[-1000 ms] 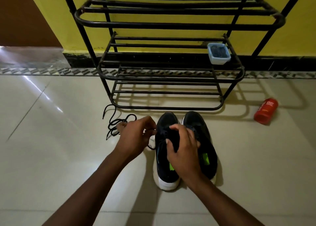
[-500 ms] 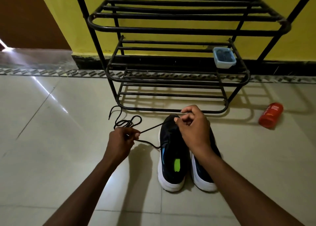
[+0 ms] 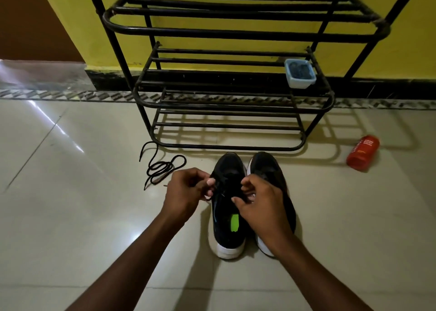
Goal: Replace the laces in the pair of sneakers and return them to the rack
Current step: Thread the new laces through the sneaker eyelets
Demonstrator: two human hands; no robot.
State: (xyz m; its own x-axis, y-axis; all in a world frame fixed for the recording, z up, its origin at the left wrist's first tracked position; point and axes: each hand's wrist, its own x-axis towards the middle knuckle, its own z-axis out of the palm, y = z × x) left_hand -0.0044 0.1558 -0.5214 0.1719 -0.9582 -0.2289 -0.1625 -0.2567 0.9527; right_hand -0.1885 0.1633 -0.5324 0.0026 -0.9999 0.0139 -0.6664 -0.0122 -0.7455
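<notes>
**Both hands back on the left sneaker's lacing**

My left hand (image 3: 186, 193) and right hand (image 3: 262, 202) have closed in again over the left sneaker (image 3: 227, 218), each pinching its lace after that wide pull half a second ago, so I judge another eyelet row is being worked. Two sneakers stand side by side; the right sneaker (image 3: 267, 167) waits. One loose lace (image 3: 162, 167) lies beyond, then one rack (image 3: 226, 145), one tub (image 3: 299, 73), one red bottle (image 3: 363, 152).

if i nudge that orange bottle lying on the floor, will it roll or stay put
The orange bottle lies on its side on glossy tile floor, so it would probably roll. Nothing touches it, so little would stop it. Its weight can't be judged.
</notes>
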